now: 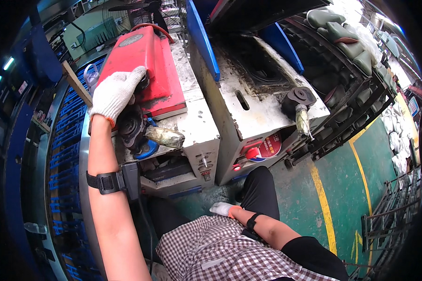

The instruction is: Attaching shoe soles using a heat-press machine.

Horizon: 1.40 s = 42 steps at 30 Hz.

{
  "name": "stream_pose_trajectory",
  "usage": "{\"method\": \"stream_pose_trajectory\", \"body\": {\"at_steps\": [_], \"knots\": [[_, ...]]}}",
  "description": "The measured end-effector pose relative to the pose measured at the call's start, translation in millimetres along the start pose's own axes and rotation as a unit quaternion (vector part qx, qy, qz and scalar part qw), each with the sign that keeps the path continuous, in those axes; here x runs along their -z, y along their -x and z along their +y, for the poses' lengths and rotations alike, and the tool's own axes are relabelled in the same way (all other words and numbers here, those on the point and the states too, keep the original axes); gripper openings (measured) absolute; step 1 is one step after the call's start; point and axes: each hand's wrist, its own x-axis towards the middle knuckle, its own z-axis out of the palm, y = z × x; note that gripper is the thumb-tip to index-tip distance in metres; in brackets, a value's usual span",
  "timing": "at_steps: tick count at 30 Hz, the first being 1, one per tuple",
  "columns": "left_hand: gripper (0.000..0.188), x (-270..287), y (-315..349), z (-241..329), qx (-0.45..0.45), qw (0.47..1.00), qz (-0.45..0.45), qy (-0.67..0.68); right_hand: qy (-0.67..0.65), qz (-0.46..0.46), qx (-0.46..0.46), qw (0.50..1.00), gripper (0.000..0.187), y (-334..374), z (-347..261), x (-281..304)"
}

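My left hand (117, 92), in a white knit glove, is closed around a black knob (145, 83) on the side of a red machine cover (138, 51). Its fingertips are partly hidden. The cover lies down on a worn white machine body (197, 110). Just below this hand is a black round clamp part (131, 125) with a tape-wrapped handle (166, 137) and a blue piece beneath. My right hand (224, 209), gloved too, lies low by my lap with its fingers stretched out and nothing in them.
To the right, a second white machine (229, 107) has its black lid (262, 14) raised between blue side panels. On its front sits a red button (252, 153). A rack (356, 103) holds several dark green rounded pieces. Yellow lines (323, 206) cross the green floor. Blue racking (63, 178) runs along the left.
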Motion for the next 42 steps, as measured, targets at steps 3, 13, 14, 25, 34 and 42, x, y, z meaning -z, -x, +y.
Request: {"method": "stream_pose_trajectory", "body": {"at_steps": [3, 13, 14, 25, 34, 42], "knots": [[0.071, 4.0, 6.4, 7.4, 0.036, 0.999, -0.012, 0.016, 0.019, 0.012, 0.007, 1.000, 0.065, -1.0, -3.0, -1.8], [0.069, -2.6, 9.1, 0.6, -0.046, 0.998, 0.032, 0.012, -0.001, 0.022, 0.003, 1.000, 0.064, -5.6, 13.4, -4.7], [0.069, -1.4, 9.2, -1.6, -0.041, 0.999, 0.035, 0.008, 0.004, 0.017, 0.008, 1.000, 0.064, -6.6, 11.1, -4.6], [0.070, -7.9, 7.3, -3.8, -0.047, 0.997, 0.065, 0.006, -0.009, 0.014, -0.002, 1.000, 0.066, -5.7, 7.8, -3.2], [0.066, -8.9, 9.8, -2.1, -0.051, 0.996, 0.074, -0.001, 0.002, 0.004, -0.012, 1.000, 0.069, -9.6, 12.5, -4.8], [0.064, -9.3, 7.1, -4.1, -0.063, 0.995, 0.077, -0.014, 0.005, 0.022, 0.004, 1.000, 0.064, -10.4, 12.7, -5.5]]}}
